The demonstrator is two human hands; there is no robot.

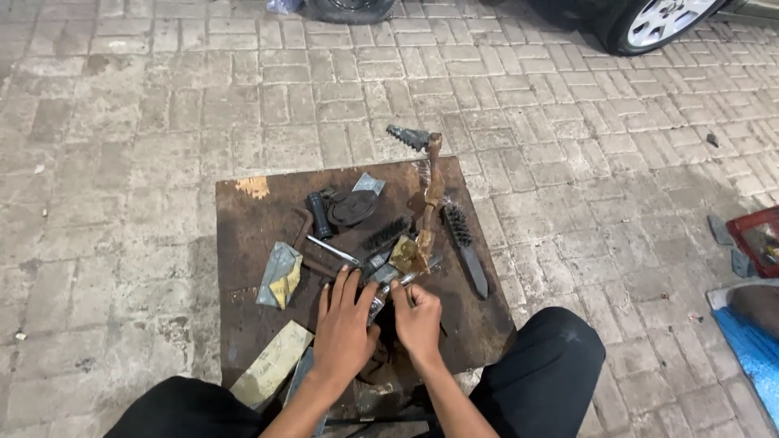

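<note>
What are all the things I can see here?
board: one, rusty brown, flat on the brick ground
wire brushes: two, black, on the board's right and middle
round disc: one, dark, near the board's far edge
rusty toothed lever: one, brown, upright behind the hands
sandpaper pieces: several, grey and yellow, on the board's left
small metal part: one, silvery, between both hands
car wheels: two, dark tyres, top edge
red tray: one, right edge
blue cloth: one, lower right
left hand: one, on the part
right hand: one, fingers gripping the part
</note>
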